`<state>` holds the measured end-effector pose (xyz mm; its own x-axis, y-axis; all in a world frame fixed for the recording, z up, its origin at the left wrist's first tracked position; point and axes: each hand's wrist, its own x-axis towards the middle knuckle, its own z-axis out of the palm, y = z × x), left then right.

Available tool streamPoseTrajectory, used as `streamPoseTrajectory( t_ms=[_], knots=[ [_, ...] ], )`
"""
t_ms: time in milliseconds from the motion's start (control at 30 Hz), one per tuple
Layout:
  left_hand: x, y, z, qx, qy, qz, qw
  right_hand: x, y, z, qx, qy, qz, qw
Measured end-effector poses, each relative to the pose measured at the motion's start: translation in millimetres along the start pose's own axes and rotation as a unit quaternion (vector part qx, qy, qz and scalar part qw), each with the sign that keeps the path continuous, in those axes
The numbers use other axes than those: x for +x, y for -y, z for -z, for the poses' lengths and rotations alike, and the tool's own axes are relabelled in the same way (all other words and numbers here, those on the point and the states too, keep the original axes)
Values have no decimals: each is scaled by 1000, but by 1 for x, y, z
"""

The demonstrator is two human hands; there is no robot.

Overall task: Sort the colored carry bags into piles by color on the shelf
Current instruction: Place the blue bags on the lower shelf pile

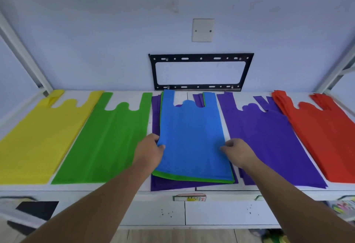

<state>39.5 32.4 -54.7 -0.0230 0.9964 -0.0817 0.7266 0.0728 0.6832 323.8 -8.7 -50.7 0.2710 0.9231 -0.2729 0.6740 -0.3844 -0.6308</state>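
A blue bag (192,137) lies on top of the mixed stack in the middle of the white shelf (167,189); green and purple edges show beneath it. My left hand (151,151) pinches the blue bag's left edge. My right hand (237,152) pinches its right edge, with the fingers curled on the fabric. A yellow pile (38,137) sits at the far left, a green pile (107,141) beside it. Right of the stack lie a purple pile (269,142) and a red pile (326,137).
A black metal wall bracket (200,71) hangs behind the shelf, below a white blank wall plate (203,30). White frame posts rise at both sides. A small printed box (189,198) sits under the shelf's front edge.
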Motion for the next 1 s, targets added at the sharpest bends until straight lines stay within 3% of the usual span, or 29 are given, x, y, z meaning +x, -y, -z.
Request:
streamPoseTrajectory(
  t_ms=[333,567,733,1000],
  knots=[
    [1,-8,11,57,-21,-28,998,-3,-2,0,-11,10,-22,1000],
    [20,0,11,-101,17,129,986,-15,-11,5,23,-8,-59,998],
    [20,-2,11,-294,52,274,914,-25,-9,14,141,16,-104,984],
    [15,-5,10,-299,73,291,906,-30,-6,13,253,48,-136,957]
  ],
)
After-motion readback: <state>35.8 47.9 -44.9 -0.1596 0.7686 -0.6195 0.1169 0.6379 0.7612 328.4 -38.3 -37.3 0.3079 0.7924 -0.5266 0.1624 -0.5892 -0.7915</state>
